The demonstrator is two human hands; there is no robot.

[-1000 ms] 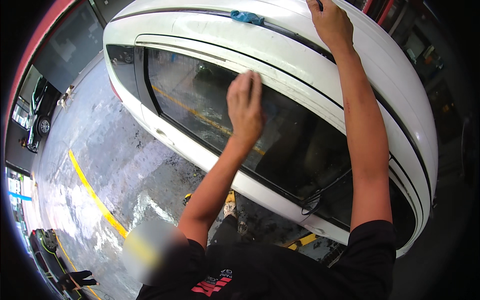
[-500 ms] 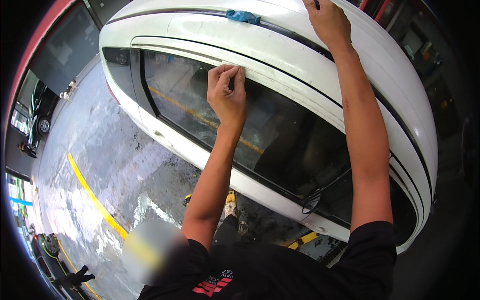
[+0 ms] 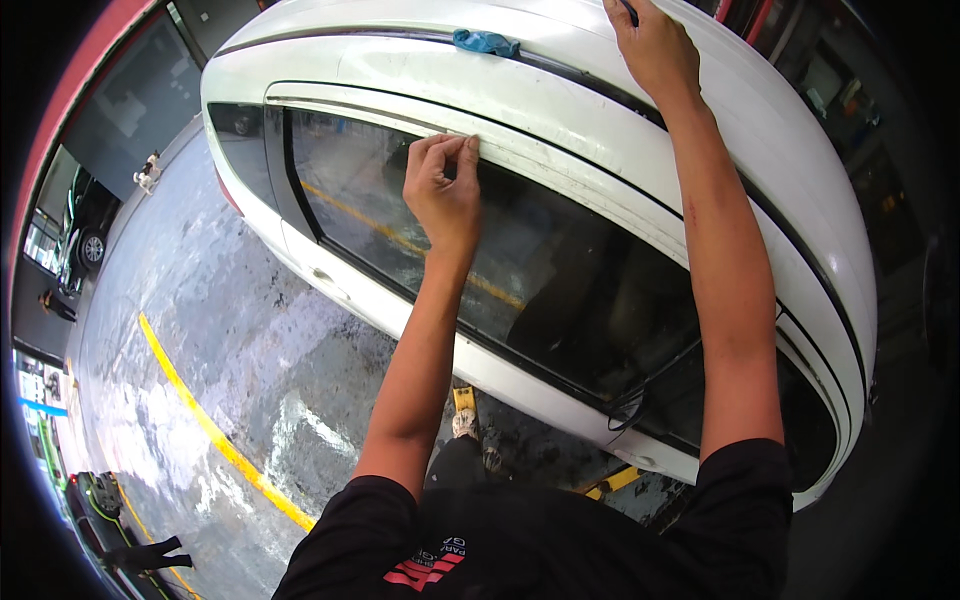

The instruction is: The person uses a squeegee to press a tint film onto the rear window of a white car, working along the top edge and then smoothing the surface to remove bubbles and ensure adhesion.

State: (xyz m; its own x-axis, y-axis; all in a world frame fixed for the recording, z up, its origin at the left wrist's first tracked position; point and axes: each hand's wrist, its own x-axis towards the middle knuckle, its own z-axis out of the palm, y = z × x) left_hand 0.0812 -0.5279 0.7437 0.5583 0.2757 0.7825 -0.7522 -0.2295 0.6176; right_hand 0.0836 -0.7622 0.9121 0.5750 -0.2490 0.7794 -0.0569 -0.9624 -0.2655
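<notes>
A white car (image 3: 560,100) fills the middle and right of the view, its dark side window (image 3: 590,260) facing me. My left hand (image 3: 442,185) is at the upper edge of that window, thumb and fingertips pinched together against the pale door-frame strip (image 3: 360,115). Whatever lies in the pinch is too small to make out. Higher up, over the roof, my right hand (image 3: 660,50) is closed around a small dark-blue object (image 3: 631,12), mostly hidden by the fingers. A crumpled blue cloth or glove (image 3: 486,43) rests along the black roof channel.
Under my feet is a yellow step (image 3: 464,400) beside the car. A yellow line (image 3: 205,420) crosses the wet-looking grey floor at left. Farther off are a dark parked car (image 3: 88,225), a dog (image 3: 148,172) and people near the left rim.
My left hand has slid slightly left along the window's upper edge, still pinched. My right hand has barely moved. A blurred round patch at lower left is gone from view.
</notes>
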